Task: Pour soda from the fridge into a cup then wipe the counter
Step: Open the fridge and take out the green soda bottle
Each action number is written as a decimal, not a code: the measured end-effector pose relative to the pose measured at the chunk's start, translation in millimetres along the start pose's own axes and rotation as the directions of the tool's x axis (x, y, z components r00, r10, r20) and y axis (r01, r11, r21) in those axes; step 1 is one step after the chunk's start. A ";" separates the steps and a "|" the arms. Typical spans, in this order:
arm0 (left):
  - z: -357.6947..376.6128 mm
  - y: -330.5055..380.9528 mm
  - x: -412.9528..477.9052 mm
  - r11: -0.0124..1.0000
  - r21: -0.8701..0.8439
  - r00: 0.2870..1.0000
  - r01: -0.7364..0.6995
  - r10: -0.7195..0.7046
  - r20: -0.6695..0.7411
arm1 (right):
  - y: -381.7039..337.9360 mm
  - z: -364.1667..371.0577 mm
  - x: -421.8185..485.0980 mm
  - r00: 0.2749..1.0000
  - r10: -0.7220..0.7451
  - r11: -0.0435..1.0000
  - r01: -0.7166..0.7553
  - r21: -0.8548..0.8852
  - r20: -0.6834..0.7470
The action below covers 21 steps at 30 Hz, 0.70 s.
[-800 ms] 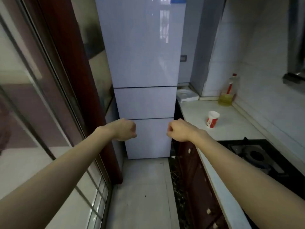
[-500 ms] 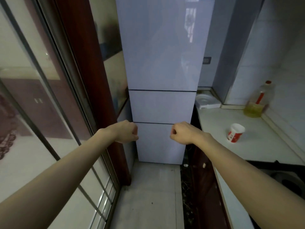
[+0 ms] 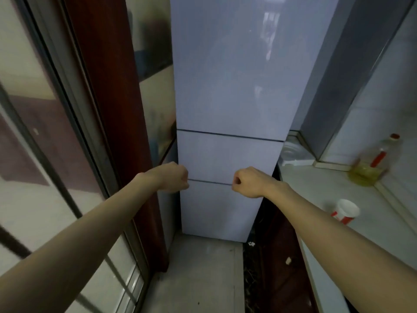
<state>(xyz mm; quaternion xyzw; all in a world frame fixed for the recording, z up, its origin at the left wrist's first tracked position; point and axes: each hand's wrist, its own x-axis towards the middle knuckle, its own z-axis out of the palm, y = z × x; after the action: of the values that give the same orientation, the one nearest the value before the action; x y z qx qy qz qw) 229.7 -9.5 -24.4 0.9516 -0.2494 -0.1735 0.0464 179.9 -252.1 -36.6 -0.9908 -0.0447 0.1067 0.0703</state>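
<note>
the fridge (image 3: 225, 159) stands closed ahead, soda unseen inside, cup (image 3: 345, 211) on the tabletop (image 3: 316, 188) at right; left hand (image 3: 173, 177) and right hand (image 3: 248, 182) have fingers (image 3: 183, 177) curled on nothing, so best uncurl one and pull the tall upper door (image 3: 232, 64) by its edge.

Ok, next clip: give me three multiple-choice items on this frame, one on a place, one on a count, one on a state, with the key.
1. Where does the cup stand?
A) on the counter, right of the fridge
B) on the floor
C) on top of the fridge

2. How many door panels does the fridge front show?
A) two
B) three
C) five

3. What state are the fridge doors in?
A) top one open
B) bottom one pulled out
C) all shut

Key: 1 A, it stands on the pale counter; 2 B, two seams split the front in three; 3 C, all panels sit flush.
</note>
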 end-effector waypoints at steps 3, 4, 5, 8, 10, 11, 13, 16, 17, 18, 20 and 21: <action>-19.5 -22.0 40.4 1.000 -0.013 1.000 -0.019 0.018 -0.007 | 2.2 -23.9 43.3 1.000 0.022 1.000 -0.022 -0.017 -0.010; -26.6 -28.8 51.9 0.999 -0.019 1.000 -0.028 0.028 -0.011 | 2.8 -33.6 57.5 0.999 0.028 0.999 -0.029 -0.019 -0.023; -33.7 -35.5 61.8 0.999 -0.019 0.999 -0.037 0.036 -0.014 | 2.0 -42.5 70.1 0.999 0.032 0.999 -0.033 -0.022 -0.035; -49.0 -57.3 87.0 0.999 -0.008 0.998 -0.051 0.051 -0.044 | -4.9 -53.5 105.9 0.998 0.029 0.999 -0.031 -0.039 -0.052; -54.4 -69.5 97.0 0.999 0.010 0.999 -0.042 0.043 -0.023 | -13.0 -50.9 126.8 1.000 0.020 0.999 -0.021 -0.030 -0.021; -55.0 -75.0 101.4 0.999 0.027 0.999 -0.039 0.039 -0.001 | -17.2 -48.5 136.5 1.000 0.016 0.999 -0.016 -0.028 -0.001; -55.7 -86.5 113.3 0.999 0.036 0.999 -0.032 0.031 0.027 | -24.4 -46.7 157.3 1.000 -0.001 0.999 0.002 -0.045 0.016; -62.5 -100.9 135.8 0.999 0.035 1.000 -0.018 0.018 -0.003 | -35.2 -54.6 191.2 0.999 -0.035 0.997 0.036 -0.065 0.015; -65.6 -104.3 143.3 0.999 0.035 1.000 -0.011 0.012 -0.019 | -38.7 -58.9 202.8 0.998 -0.054 0.996 0.055 -0.074 0.011; -68.4 -106.4 149.7 1.000 0.025 0.999 -0.008 0.009 -0.032 | -41.5 -63.3 215.5 0.997 -0.072 0.994 0.073 -0.085 0.009; -73.2 -108.8 161.8 1.000 0.009 0.999 -0.009 0.009 -0.046 | -46.3 -72.5 240.1 0.994 -0.108 0.988 0.108 -0.108 0.002; -75.6 -109.3 167.7 1.000 0.006 0.999 -0.001 0.002 -0.051 | -48.3 -77.3 251.9 0.992 -0.129 0.985 0.128 -0.115 -0.001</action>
<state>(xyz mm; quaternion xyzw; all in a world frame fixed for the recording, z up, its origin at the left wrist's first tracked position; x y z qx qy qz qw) 443.2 3.5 -24.3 0.9557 -0.2493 -0.1484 0.0502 438.3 -188.4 -6.4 -0.9887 -0.1141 0.0953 0.0203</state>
